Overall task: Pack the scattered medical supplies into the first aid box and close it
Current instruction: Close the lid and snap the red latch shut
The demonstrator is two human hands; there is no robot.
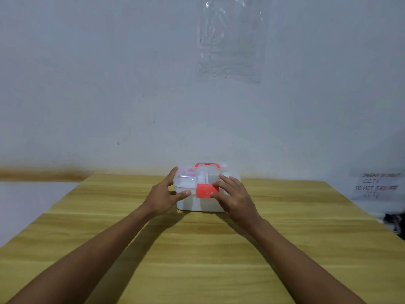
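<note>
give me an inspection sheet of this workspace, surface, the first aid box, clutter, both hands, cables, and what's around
Surface: wooden table, bare wood showing around the box.
Job's things: first aid box, white with a clear lid down on it, red handle on top, red latch at the front. No loose supplies seen on the table.
Clutter: nothing seen.
Hands: left hand on the box's left front corner, thumb on the front wall; right hand on the right side, fingers at the latch. Whether the latch is snapped shut cannot be told.
Cables: nothing seen.
Surroundings: pale wall, clear plastic sheet stuck to it, handwritten CCTV notice at right.
</note>
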